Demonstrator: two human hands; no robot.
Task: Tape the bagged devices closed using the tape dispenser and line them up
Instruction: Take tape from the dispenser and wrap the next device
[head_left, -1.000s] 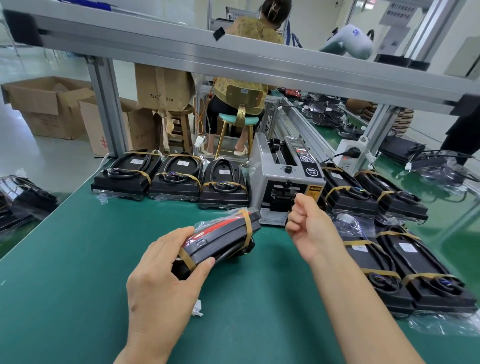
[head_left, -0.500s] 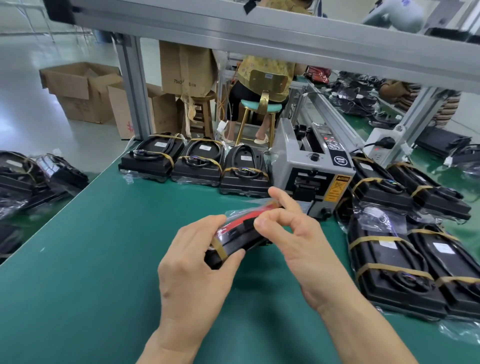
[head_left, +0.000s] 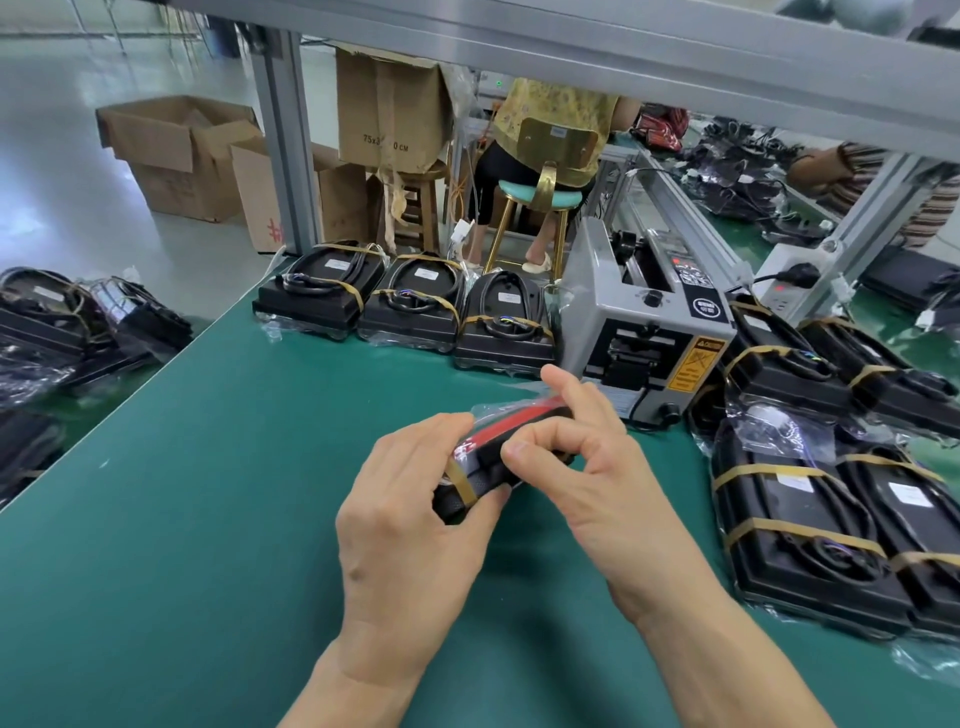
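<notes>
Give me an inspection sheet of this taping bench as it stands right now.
Surface: green bench mat, bare in front of the hands.
Job's things: bagged device held off the mat by both hands, one tape band near its left end; tape dispenser behind it; row of three taped devices at the far edge; more taped devices piled on the right.
Clutter: loose bagged units on the neighbouring bench to the left.
Hands: left hand grips the device's near end; right hand pinches its top edge.
Cables: plug in a power strip behind the dispenser.
Surroundings: cardboard boxes on the floor; a person seated on a stool beyond the bench.
</notes>
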